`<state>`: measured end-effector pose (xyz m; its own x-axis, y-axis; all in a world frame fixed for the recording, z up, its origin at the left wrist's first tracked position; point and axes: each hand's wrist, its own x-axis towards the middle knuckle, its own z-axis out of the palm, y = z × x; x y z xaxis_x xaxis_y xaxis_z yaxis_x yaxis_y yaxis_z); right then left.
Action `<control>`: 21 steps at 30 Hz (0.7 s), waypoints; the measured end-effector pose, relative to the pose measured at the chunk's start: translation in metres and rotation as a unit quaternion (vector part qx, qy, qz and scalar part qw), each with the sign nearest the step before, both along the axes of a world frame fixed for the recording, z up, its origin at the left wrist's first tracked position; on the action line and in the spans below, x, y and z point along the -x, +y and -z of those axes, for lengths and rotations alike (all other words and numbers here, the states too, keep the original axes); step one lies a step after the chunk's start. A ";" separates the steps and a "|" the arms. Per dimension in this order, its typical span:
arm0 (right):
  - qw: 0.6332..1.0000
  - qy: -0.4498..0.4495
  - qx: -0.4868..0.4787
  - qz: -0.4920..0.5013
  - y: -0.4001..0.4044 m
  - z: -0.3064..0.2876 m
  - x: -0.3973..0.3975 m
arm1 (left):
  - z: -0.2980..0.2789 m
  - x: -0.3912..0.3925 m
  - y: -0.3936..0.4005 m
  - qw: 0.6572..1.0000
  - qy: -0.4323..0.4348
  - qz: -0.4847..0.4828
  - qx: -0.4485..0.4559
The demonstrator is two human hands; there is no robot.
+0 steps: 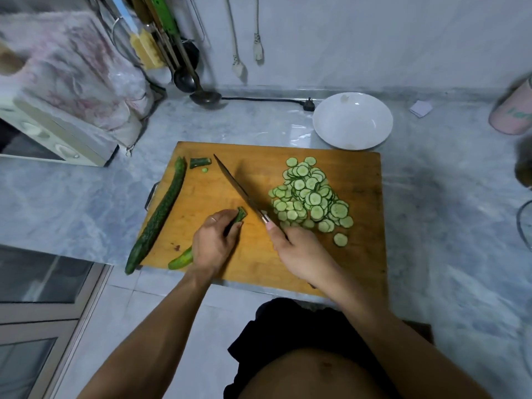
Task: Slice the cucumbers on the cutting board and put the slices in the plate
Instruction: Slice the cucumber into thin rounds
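The left hand (213,243) is gripping a partly cut cucumber (240,215) on the cutting board (359,254), while the right hand (299,251) is holding the knife (239,189). A slice pile (311,197) is waiting; the plate (352,120) is sitting empty, and a whole cucumber (161,211) is lying uncut.

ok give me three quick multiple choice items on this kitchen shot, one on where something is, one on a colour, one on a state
1. Where does the slice pile lie?
A. in the plate
B. on the cutting board, right of the knife
C. on the counter

2. What colour is the plate?
A. white
B. blue
C. black

3. What is the right hand doing?
A. resting open
B. lifting the plate
C. gripping the knife

Answers:
1 B, the slices sit on the cutting board beside the knife.
2 A, it is plainly white.
3 C, its fingers curl round the handle, while the left hand holds a cucumber piece.
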<state>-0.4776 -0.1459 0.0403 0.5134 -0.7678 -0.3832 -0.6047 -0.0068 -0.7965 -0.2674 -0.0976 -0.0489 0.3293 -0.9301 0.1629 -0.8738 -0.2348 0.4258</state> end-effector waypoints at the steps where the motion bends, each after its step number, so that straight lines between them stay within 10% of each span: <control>1: 1.000 0.013 0.009 -0.008 0.004 0.000 -0.001 | 0.001 0.001 0.002 1.000 -0.009 0.005 0.016; 21: 0.998 0.050 0.022 -0.007 0.030 -0.006 -0.012 | 0.011 0.010 0.000 0.998 -0.038 -0.012 0.054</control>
